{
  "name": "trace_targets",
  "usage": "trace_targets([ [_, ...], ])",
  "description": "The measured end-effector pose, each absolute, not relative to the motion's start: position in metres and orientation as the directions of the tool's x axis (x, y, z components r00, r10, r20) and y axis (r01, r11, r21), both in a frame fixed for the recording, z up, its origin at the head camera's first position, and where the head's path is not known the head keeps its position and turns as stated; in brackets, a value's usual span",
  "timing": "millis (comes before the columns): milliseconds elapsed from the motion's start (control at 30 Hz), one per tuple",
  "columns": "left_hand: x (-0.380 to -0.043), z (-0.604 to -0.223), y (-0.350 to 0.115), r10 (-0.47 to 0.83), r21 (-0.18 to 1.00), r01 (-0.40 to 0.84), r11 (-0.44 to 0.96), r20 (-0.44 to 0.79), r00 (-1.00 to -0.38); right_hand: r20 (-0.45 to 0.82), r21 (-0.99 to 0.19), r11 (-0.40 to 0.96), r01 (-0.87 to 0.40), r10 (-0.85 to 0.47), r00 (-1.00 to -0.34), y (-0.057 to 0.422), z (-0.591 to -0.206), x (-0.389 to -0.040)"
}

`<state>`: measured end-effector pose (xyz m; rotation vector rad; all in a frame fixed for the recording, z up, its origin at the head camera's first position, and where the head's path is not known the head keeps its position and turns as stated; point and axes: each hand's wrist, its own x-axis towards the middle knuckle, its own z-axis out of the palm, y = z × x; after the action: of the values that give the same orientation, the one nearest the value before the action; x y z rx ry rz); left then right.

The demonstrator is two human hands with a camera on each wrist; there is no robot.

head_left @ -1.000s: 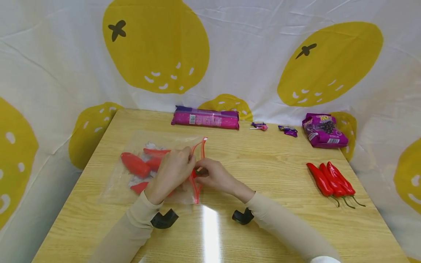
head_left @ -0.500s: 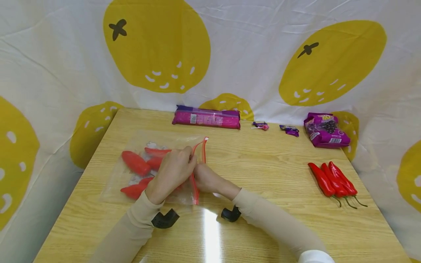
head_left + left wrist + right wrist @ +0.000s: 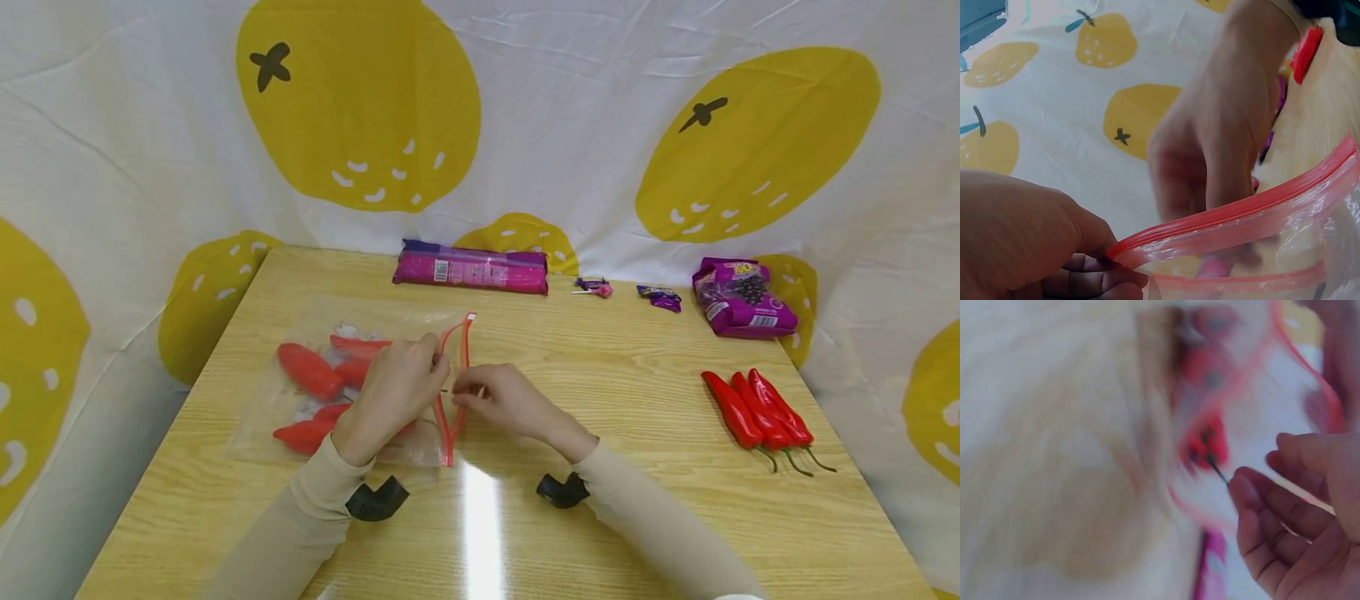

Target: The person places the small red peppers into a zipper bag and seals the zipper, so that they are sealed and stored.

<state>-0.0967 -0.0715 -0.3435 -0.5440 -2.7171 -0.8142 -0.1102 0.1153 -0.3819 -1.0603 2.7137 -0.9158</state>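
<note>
A clear zip bag point(image 3: 412, 321) lies on its side at the left of the table, its red-edged mouth parted towards the right. Several red peppers point(image 3: 308, 372) are inside. My left hand point(image 3: 397, 383) pinches the red zip edge point(image 3: 1229, 215) between thumb and fingers. Just outside the mouth is my right hand point(image 3: 517, 404), its fingers loosely bent and apart from the thumb. In the right wrist view, a dark stem point(image 3: 1219, 472) from a red pepper point(image 3: 1210, 444) within the bag points at my fingertips. Blur hides whether they touch it.
Three red peppers point(image 3: 761, 412) with green stems lie on the right of the wooden table point(image 3: 615, 375). Along the back are a long purple packet point(image 3: 472, 268), a lollipop point(image 3: 602, 290), small wrapped sweets point(image 3: 660, 297) and a purple bag with a grape picture point(image 3: 742, 300).
My right hand carried a red pepper into the bag's mouth, then drew back out to the right without it. Peppers inside shifted slightly. My left hand kept its hold on the edge.
</note>
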Motion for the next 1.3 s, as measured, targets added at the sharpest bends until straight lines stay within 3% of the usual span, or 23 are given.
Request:
trace_targets([
  [200, -0.097, -0.343, -0.072, 0.271, 0.485, 0.418, 0.768, 0.345, -0.898, 0.228, -0.396, 0.776, -0.492, -0.436, -0.871, 0.215, -0.365, -0.104],
  [333, -0.096, -0.343, -0.071, 0.269, 0.487, 0.419, 0.766, 0.349, -0.898, 0.322, -0.228, 0.922, -0.312, -0.231, -0.918, 0.301, -0.365, -0.098],
  [500, -0.096, -0.344, -0.07, 0.273, 0.481, 0.415, 0.772, 0.339, -0.9, 0.25, -0.121, 0.993, 0.013, 0.043, -0.967, 0.39, -0.371, -0.082],
  [600, -0.095, -0.344, -0.069, 0.274, 0.484, 0.406, 0.776, 0.322, -0.906, 0.186, -0.083, 0.988, 0.127, 0.14, -0.972, 0.42, -0.377, -0.072],
  [733, -0.094, -0.344, -0.069, 0.268, 0.493, 0.392, 0.776, 0.305, -0.914, 0.152, -0.05, 0.985, 0.165, 0.171, -0.974, 0.437, -0.385, -0.064],
  [967, -0.094, -0.344, -0.07, 0.249, 0.513, 0.363, 0.778, 0.279, -0.928, 0.065, 0.024, 0.994, 0.108, 0.106, -0.992, 0.436, -0.388, -0.064],
  [1300, -0.096, -0.345, -0.071, 0.247, 0.498, 0.378, 0.781, 0.309, -0.918, -0.027, -0.001, 0.992, 0.128, 0.128, -0.991, 0.43, -0.385, -0.068],
])
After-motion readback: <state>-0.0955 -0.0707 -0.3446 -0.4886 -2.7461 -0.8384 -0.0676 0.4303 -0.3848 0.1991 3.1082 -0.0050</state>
